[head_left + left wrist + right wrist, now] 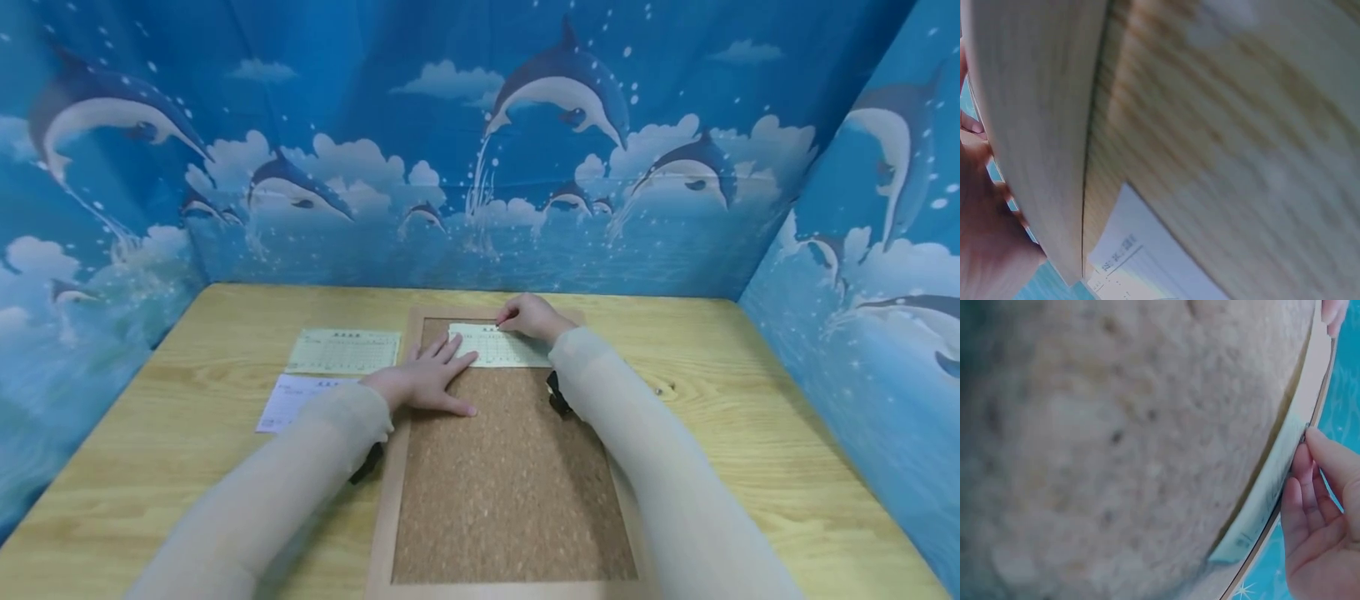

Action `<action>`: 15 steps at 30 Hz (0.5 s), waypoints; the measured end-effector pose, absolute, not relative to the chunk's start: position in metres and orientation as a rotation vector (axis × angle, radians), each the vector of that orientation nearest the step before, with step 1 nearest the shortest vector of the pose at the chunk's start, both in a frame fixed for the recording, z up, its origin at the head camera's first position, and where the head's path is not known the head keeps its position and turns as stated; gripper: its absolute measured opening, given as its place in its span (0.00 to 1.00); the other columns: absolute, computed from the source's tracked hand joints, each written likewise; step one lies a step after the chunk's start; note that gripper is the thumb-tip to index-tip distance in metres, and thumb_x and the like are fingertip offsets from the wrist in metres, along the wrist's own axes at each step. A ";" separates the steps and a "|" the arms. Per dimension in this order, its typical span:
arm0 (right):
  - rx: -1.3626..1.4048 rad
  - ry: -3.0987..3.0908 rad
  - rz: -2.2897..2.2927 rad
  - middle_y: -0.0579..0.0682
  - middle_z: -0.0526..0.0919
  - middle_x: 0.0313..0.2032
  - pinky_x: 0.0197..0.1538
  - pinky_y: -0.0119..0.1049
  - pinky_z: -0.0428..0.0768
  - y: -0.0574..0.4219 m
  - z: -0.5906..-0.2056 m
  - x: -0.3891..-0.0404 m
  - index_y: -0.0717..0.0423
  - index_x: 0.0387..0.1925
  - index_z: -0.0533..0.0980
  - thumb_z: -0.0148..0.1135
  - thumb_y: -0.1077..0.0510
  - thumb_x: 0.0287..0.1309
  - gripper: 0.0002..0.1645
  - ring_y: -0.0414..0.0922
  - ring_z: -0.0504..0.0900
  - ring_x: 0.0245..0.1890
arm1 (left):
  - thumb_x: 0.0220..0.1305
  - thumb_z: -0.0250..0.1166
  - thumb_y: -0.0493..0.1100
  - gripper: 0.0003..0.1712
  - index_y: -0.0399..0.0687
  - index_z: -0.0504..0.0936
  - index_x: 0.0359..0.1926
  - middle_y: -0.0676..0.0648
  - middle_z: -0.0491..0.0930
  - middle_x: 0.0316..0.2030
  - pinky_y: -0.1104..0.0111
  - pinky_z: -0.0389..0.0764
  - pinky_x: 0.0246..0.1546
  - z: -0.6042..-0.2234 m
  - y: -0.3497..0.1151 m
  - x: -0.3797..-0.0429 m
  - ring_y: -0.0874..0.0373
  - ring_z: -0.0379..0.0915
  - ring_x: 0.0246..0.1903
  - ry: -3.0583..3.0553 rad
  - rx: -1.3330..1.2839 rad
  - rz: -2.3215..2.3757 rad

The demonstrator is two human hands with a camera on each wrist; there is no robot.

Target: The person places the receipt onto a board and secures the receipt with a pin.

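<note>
A pale green printed sheet [501,348] lies across the top of a wood-framed cork board [510,475]. My left hand [431,379] rests flat with fingers spread over the board's left side, its fingertips on the sheet's left edge. At the sheet's top edge, my right hand [534,318] pinches a small dark pushpin [1305,432] between thumb and forefinger. The pin's tip is hidden. In the right wrist view, the right hand [1325,512] is beside the sheet [1260,497], whose near edge stands slightly off the cork.
Left of the board, another pale green sheet [345,351] lies above a white sheet [296,400], partly covered by my left sleeve. Small metallic bits [666,388] lie on the wooden table [750,467] to the right. A blue dolphin-print curtain [360,233] borders the table.
</note>
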State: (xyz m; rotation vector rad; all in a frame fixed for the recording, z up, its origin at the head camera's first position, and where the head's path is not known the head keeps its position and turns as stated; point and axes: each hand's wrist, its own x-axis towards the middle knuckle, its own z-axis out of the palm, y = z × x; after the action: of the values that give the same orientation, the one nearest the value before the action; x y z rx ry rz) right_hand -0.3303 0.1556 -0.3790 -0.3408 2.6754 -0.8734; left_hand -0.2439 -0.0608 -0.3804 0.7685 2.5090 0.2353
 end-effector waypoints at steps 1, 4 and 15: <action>-0.341 2.683 -0.866 0.49 0.81 0.39 0.45 0.39 0.75 0.155 -0.379 -0.329 0.53 0.36 0.82 0.62 0.59 0.59 0.05 0.45 0.77 0.39 | 0.52 0.53 0.76 0.56 0.63 0.39 0.73 0.46 0.25 0.72 0.43 0.33 0.63 -0.381 -0.061 -0.244 0.48 0.16 0.69 2.508 0.770 0.239; -0.357 2.717 -0.843 0.49 0.81 0.36 0.40 0.38 0.75 0.153 -0.377 -0.327 0.53 0.33 0.82 0.62 0.59 0.59 0.04 0.44 0.77 0.35 | 0.52 0.53 0.76 0.56 0.63 0.39 0.73 0.46 0.25 0.72 0.43 0.32 0.63 -0.381 -0.062 -0.244 0.49 0.16 0.69 2.510 0.772 0.250; -0.363 2.784 -0.706 0.48 0.82 0.35 0.39 0.38 0.75 0.147 -0.379 -0.330 0.54 0.34 0.82 0.61 0.59 0.60 0.05 0.44 0.77 0.34 | 0.52 0.52 0.77 0.56 0.64 0.38 0.73 0.46 0.24 0.72 0.43 0.32 0.63 -0.382 -0.062 -0.246 0.49 0.15 0.69 2.501 0.775 0.231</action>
State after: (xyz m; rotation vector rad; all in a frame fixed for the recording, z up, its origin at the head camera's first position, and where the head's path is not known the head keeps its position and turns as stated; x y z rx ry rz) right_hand -0.3303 0.1469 -0.3793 -0.3631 2.7844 -0.7063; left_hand -0.2455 -0.0616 -0.3817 0.7745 2.5009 0.2309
